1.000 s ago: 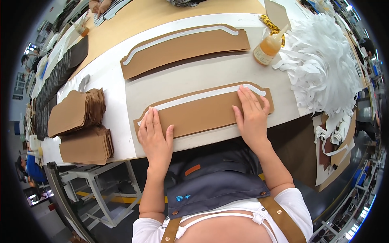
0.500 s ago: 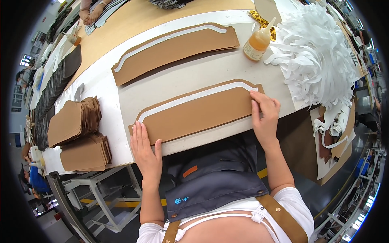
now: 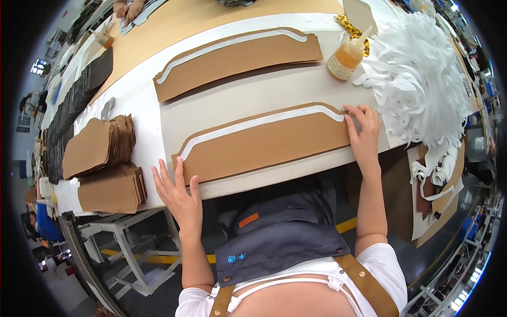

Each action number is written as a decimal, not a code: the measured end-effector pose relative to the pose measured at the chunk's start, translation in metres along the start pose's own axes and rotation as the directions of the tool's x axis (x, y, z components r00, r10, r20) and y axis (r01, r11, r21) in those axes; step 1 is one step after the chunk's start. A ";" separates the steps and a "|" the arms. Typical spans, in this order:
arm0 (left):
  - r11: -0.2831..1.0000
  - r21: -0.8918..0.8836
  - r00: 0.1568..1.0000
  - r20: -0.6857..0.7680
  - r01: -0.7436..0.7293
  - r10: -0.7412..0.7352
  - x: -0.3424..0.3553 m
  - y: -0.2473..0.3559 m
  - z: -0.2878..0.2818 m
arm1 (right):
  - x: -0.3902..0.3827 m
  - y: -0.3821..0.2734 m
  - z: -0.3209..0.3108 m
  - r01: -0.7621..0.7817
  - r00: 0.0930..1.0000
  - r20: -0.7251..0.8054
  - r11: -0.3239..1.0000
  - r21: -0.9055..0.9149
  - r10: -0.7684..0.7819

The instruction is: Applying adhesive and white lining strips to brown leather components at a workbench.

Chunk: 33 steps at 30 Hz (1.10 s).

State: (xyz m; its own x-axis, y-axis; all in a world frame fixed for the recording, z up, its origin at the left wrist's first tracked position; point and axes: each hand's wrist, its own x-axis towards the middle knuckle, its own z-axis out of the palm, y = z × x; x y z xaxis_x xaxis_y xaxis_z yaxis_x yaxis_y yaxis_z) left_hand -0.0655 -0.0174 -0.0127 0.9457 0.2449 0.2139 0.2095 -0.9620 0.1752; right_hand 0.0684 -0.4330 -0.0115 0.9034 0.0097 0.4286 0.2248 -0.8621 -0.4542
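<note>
A long brown cardboard panel [image 3: 264, 145] with a white strip along its far edge lies flat on the white table [image 3: 274, 90] just in front of me. My left hand [image 3: 178, 190] rests flat at the panel's left end, fingers spread over the table's near edge. My right hand [image 3: 363, 133] lies flat at the panel's right end, fingertips on the strip's end. Neither hand grips anything. A second, similar panel [image 3: 237, 55] lies further back on the table.
A glue bottle [image 3: 346, 57] with amber liquid stands at the back right, beside a heap of white cut strips [image 3: 422, 84]. Two stacks of brown cardboard pieces [image 3: 100, 145] sit at the left. Another person's hands [image 3: 128, 7] work at the far end.
Both hands slid outward from the middle of the near panel to its two ends. The panel shifted slightly on the table.
</note>
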 end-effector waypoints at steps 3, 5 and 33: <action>1.000 0.012 0.999 -0.019 -0.026 0.026 0.005 -0.007 -0.002 | 0.002 -0.006 0.000 0.043 0.999 0.000 0.996 -0.078 -0.044; 0.994 -0.102 0.999 -0.041 -0.036 0.032 0.005 -0.013 0.001 | 0.002 -0.010 0.001 0.075 0.997 -0.009 0.991 -0.109 -0.076; 0.905 -0.412 0.993 0.005 -0.108 0.121 0.081 -0.014 0.000 | -0.013 -0.001 -0.004 0.197 0.926 -0.373 0.763 0.615 0.062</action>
State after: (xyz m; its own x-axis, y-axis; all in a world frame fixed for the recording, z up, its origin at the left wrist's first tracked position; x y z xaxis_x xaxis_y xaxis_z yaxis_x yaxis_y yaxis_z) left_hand 0.0082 0.0156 0.0026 0.9653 0.1264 0.2285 -0.0150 -0.8467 0.5318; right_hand 0.0552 -0.4344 -0.0139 0.7144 -0.2334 0.6597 0.5738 -0.3443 -0.7431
